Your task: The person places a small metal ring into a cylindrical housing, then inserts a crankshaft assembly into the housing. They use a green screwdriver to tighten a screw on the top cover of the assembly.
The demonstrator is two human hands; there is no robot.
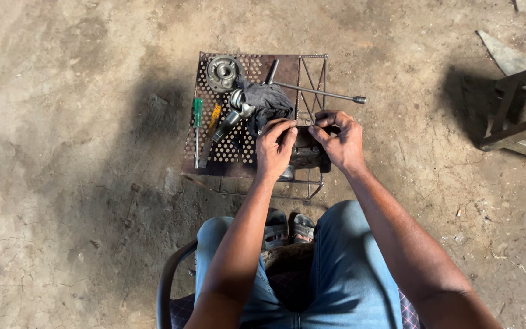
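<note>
Both hands at desk's (pixel 214 164) 5 o'clock corner. Left hand (pixel 273 148) and right hand (pixel 340 139), fingers curled closed on a dark metal part (pixel 304 156). Grey rag (pixel 267 103) at 12 o'clock; green screwdriver (pixel 197 131) at 9.

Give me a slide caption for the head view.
Both hands, left and right, grip a dark metal part on a perforated stand.

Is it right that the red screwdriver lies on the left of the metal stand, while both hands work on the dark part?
Not quite: the screwdriver has a green handle, not red, as the head view shows. The rest holds: it lies on the left of the metal stand, while the left hand and right hand both work on the dark part.
</note>
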